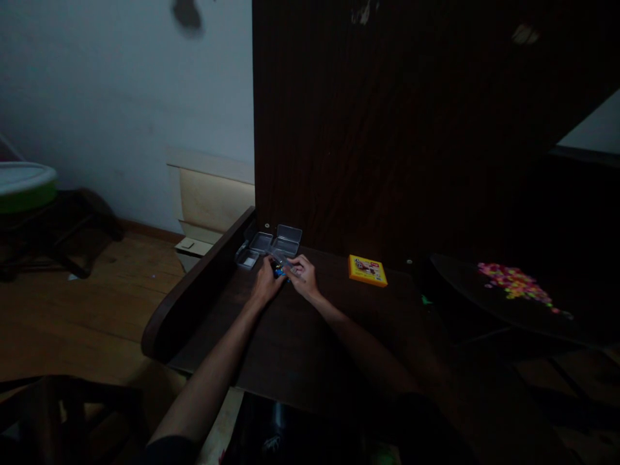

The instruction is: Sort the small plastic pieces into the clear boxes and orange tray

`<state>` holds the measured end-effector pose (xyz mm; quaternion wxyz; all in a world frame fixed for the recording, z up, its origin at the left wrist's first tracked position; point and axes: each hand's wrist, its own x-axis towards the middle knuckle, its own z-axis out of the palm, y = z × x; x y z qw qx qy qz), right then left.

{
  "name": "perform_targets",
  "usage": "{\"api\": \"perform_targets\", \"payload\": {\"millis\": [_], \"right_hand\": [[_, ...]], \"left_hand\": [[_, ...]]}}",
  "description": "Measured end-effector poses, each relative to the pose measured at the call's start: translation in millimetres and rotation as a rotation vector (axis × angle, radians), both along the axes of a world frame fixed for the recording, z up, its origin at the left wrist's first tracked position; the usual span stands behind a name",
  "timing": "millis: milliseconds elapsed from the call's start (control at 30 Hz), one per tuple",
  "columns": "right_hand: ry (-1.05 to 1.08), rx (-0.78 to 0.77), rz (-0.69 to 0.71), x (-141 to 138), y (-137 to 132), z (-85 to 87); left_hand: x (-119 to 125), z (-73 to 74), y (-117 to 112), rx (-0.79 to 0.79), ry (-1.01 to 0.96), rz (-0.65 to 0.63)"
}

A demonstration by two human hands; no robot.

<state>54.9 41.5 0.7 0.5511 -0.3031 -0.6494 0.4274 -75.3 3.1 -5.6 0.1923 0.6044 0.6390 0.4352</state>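
The fingers of left hand point(266, 282) and right hand point(305, 274) gripped a plastic box point(281, 261), seemingly light, stiff, best held by its edges.

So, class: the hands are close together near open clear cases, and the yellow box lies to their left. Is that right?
Wrong side: the head view shows the yellow box to the right of the left hand and the right hand.

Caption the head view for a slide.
Left hand and right hand hold a clear case; yellow box at right.
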Motion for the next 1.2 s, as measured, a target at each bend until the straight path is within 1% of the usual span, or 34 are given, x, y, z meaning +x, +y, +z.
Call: {"api": "perform_targets", "payload": {"millis": [233, 400, 600, 733, 800, 900, 1100, 1200], "right_hand": [[-0.004, 0.017, 0.018, 1, 0, 3.6], [0.002, -0.008, 0.035, 1, -2, 8.2], [-0.013, -0.134, -0.037, 0, -1, 9.5], [-0.026, -0.156, -0.093, 6, 6, 10.2], [-0.039, -0.160, -0.127, 12, 11, 11.0], [-0.074, -0.161, -0.173, 26, 19, 11.5], [-0.202, -0.163, -0.287, 70, 41, 8.7], [-0.296, -0.161, -0.335, 90, 53, 7.4]], "left_hand": [[0, -3.1, 1, 0.048, -0.040, 0.025], [0, -4.8, 1, 0.095, -0.070, 0.026], [-1, -8.3, 2, 0.119, -0.044, 0.013], [-3, -9.6, 2, 0.161, 0.066, -0.046], [-3, -9.6, 3, 0.177, 0.123, -0.075], [-3, -10.2, 4, 0.182, 0.159, -0.098], [-4, -13.5, 6, 0.133, 0.206, -0.101], [-1, -11.5, 5, 0.096, 0.254, -0.073]]}}
